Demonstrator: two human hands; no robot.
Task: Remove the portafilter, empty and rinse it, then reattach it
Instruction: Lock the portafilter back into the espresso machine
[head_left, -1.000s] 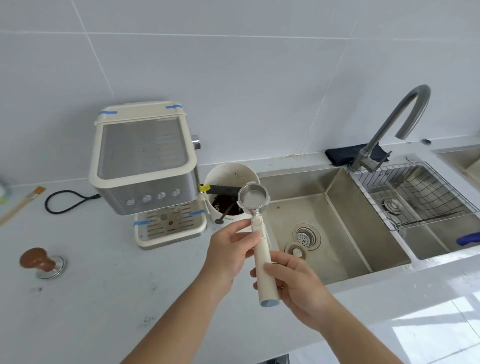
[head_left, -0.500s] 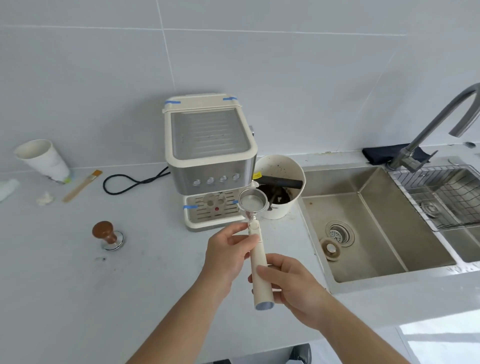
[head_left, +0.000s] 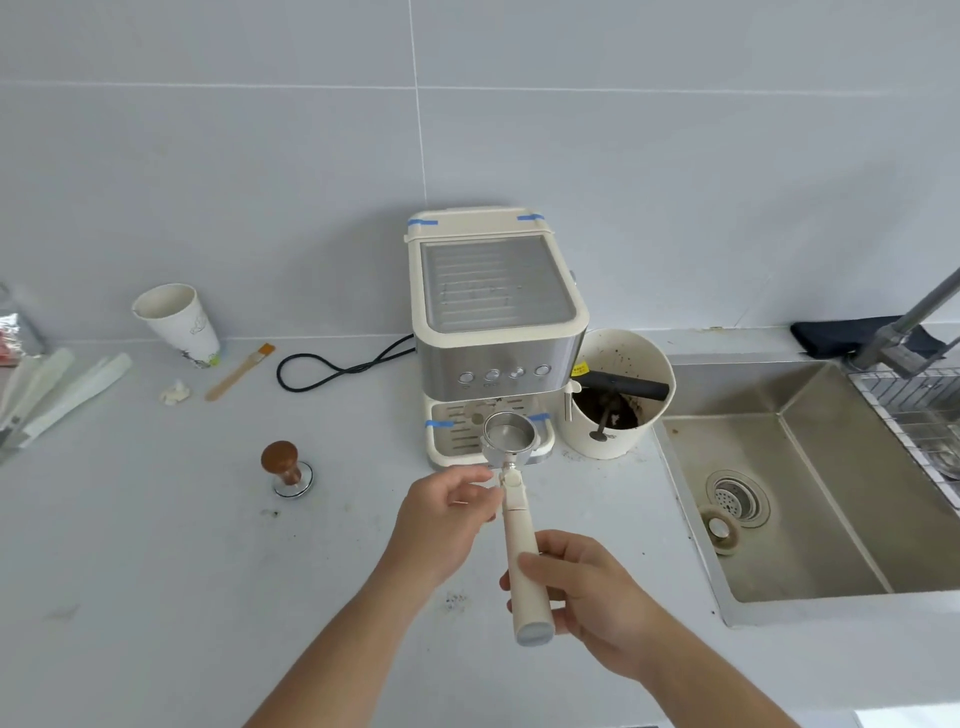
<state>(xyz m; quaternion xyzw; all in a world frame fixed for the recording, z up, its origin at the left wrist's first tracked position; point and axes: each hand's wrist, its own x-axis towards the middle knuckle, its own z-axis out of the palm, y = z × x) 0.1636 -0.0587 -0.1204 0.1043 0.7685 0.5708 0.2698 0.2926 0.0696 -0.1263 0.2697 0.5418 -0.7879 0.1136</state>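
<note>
I hold the portafilter (head_left: 519, 525) in both hands above the counter, its cream handle pointing toward me. Its metal basket (head_left: 509, 435) faces up, looks empty and hovers just in front of the drip tray of the cream and steel espresso machine (head_left: 496, 332). My right hand (head_left: 582, 597) grips the lower end of the handle. My left hand (head_left: 447, 519) pinches the handle's neck just below the basket. The machine's group head is hidden under its front panel.
A cream knock box (head_left: 618, 400) with dark grounds stands right of the machine. A steel sink (head_left: 810, 499) with drain lies at the right, a faucet (head_left: 914, 322) behind it. A wooden-knobbed tamper (head_left: 285, 470), paper cup (head_left: 179, 325), brush (head_left: 240, 371) and black cable (head_left: 343, 364) lie left.
The view has swung left, from the sink toward the machine. The portafilter, held by both hands throughout, has come from over the knock box to in front of the machine's drip tray.
</note>
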